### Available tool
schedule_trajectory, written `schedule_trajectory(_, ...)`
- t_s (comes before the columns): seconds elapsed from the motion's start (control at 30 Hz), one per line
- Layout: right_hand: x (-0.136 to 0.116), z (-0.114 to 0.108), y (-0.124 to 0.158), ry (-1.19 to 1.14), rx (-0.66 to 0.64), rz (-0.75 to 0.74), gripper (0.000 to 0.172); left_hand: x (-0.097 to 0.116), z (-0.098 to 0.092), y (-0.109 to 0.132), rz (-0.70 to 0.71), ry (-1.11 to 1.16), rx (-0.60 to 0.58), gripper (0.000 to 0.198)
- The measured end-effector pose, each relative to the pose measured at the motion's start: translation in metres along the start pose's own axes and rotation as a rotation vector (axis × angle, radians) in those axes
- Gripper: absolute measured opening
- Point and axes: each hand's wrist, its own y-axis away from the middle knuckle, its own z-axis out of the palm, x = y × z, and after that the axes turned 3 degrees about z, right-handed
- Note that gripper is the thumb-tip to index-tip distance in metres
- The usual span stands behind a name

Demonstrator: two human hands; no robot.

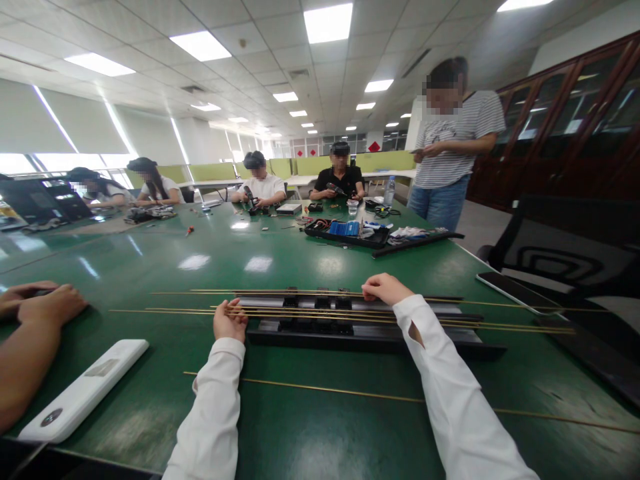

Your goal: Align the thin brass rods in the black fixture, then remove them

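Long thin brass rods [295,311] lie lengthwise over a low black-and-silver rail assembly [375,342] on the green table. Black blocks [323,325] sit across the rail near its middle. At the rail's left end, my left hand [230,321] has its fingers curled around the nearer group of rods. Over the far side of the rail, my right hand [387,291] is closed in a pinch on a rod of the far group, its palm partly hiding the rail. A single loose brass rod [320,388] lies on the table in front, passing under my right sleeve.
A white oblong device [85,390] lies at left, beside another person's hands [47,307]. A phone [517,292] rests at the right edge. Across the green table [280,413] is a black tool tray [345,233]. Several people sit beyond; one person stands at right.
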Motion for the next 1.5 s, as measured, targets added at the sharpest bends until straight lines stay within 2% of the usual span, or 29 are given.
schedule_trajectory(0.7, 0.018, -0.013, 0.004, -0.116, -0.029, 0.116, 0.025, 0.001, -0.002, -0.004, -0.005, 0.008, 0.014, 0.017)
schedule_trajectory(0.9, 0.009, -0.017, 0.008, -0.003, -0.007, 0.076, 0.024, 0.000, -0.003, -0.006, -0.013, 0.018, 0.009, 0.017)
schedule_trajectory(1.0, 0.000, -0.013, 0.007, 0.028, 0.014, 0.011, 0.023, 0.000, -0.003, -0.005, -0.010, 0.013, 0.008, 0.017)
schedule_trajectory(1.2, -0.013, 0.004, 0.001, 0.021, -0.024, -0.094, 0.021, -0.001, 0.000, -0.001, -0.010, 0.013, 0.010, 0.016)
schedule_trajectory(1.5, -0.017, 0.012, -0.001, 0.091, 0.074, -0.058, 0.013, -0.001, 0.001, 0.000, -0.013, 0.010, 0.005, 0.017)
